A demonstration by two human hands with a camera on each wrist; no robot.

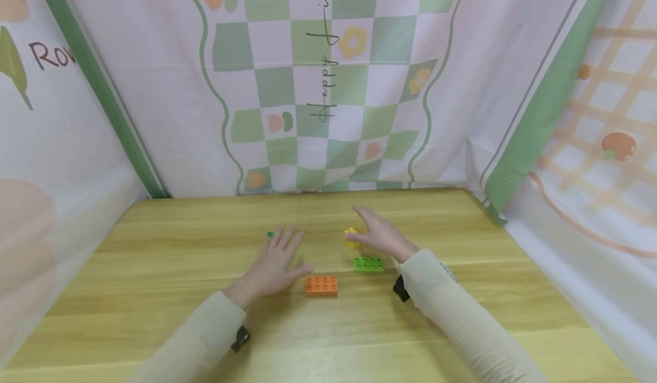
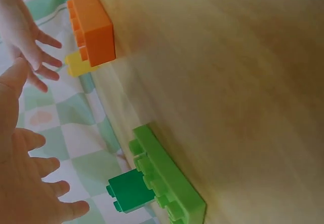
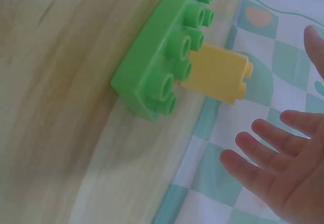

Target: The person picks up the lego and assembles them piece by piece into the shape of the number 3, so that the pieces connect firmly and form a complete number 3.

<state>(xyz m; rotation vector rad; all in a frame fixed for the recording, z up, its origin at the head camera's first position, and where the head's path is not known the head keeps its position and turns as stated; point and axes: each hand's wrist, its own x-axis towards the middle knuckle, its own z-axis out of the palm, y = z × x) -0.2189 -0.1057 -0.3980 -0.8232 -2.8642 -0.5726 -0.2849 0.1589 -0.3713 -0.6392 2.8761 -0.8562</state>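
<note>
Hovering above a wood-grained surface [image 1: 318,343], a person's left hand [image 1: 274,266], near a boxy dark green block [image 2: 132,191] and studded light green slab [image 2: 172,171], and right hand [image 1: 382,237], near a yellow block [image 3: 217,74] and matching slab [image 3: 157,34], have fingers apart; an oblong orange brick [image 1: 321,286] lies between.

A left hand [image 1: 272,266] hides most of a dark green brick [image 1: 270,234] in the head view, while the thumb of the right hand [image 1: 382,236] covers part of a yellow brick [image 1: 352,246]. Print [image 1: 448,272] on the right sleeve [image 1: 462,314] is too small to read. Seen from the left wrist, an orange brick [image 2: 93,26] partly masks the yellow brick, and the bottom edge crops a light green brick [image 2: 172,171].
</note>
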